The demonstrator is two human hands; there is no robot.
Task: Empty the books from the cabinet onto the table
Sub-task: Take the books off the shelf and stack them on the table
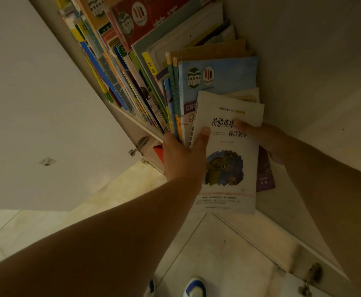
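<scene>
An open cabinet (303, 61) holds a leaning row of several colourful books (132, 67). Partly out of the row sticks a white book (228, 172) with black Chinese characters and a dark round picture. My left hand (184, 157) grips its spine side, thumb on the cover and fingers hidden behind. My right hand (267, 138) holds its right edge, thumb pressed on the title. A light blue book (224, 76) stands right behind it. A dark purple book (265, 172) shows under my right hand. No table is in view.
The white cabinet door (36, 103) hangs open at the left, with a metal hinge (140, 144) at the shelf edge. A second hinge (312, 273) sits at the lower right. Below lies a pale tiled floor (196, 243), with blue and white shoes (194, 288) at the bottom edge.
</scene>
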